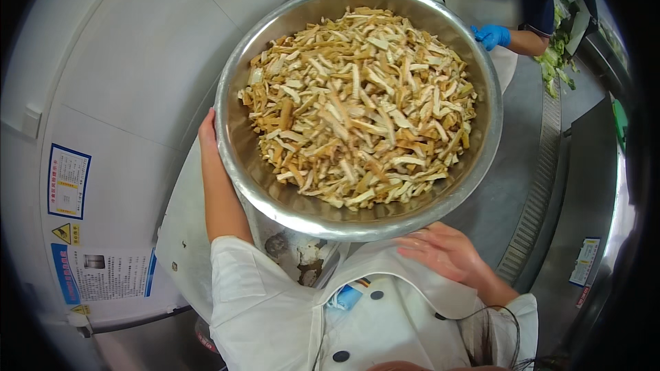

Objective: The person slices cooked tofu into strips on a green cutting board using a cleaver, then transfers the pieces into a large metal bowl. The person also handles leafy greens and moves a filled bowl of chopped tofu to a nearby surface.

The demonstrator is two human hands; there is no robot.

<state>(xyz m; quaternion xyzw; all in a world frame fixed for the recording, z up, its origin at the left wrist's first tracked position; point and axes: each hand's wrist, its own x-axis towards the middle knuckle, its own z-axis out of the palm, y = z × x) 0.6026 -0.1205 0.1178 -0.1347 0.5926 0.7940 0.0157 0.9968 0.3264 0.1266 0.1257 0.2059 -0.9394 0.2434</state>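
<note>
A large round metal basin (240, 196) fills the middle of the view, heaped with cut strips (357, 110). The strips are pale with brown edges, like sliced tofu; I cannot tell for certain. My left hand (208, 129) grips the basin at its left rim, the fingers partly hidden by the wall. At the near right rim is my right hand (443, 253), slightly blurred, with fingers stretched out close to the basin's outer side. Whether they touch it cannot be made out. Across from me, a co-worker's blue-gloved hands (491, 36) hold the far and right rim.
The co-worker in a white apron (474, 3) stands on the far side. Leafy green scraps (555, 55) lie at the far right. A slotted drain grate (533, 206) runs along the floor, beside a steel unit (584, 185). White wall panels (130, 75) carry signs (69, 182) on the left.
</note>
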